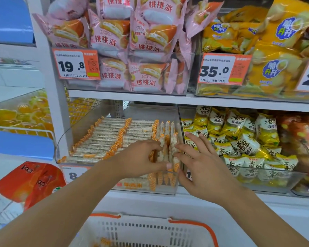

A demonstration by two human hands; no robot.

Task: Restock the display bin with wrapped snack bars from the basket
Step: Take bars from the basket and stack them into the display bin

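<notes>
A clear plastic display bin (pixel 66 139) on the lower shelf holds rows of wrapped snack bars (pixel 103 138) with orange-checked ends. At the bin's right end several bars (pixel 166 134) stand on edge. My left hand (pixel 141 157) grips these upright bars from the left, thumb underneath and fingers curled over them. My right hand (pixel 202 163) presses against them from the right with spread, fairly straight fingers. A white basket with an orange rim (pixel 200 223) sits below me; one bar shows inside it (pixel 105 240).
A bin of yellow-and-white snack packs (pixel 243 145) adjoins on the right. Pink cake packs (pixel 132 43) and yellow bags (pixel 278 50) fill the shelf above, with price tags in front. Red-orange boxes (pixel 34 180) lie at the left, and a wire basket of yellow sweets (pixel 21 113) beyond.
</notes>
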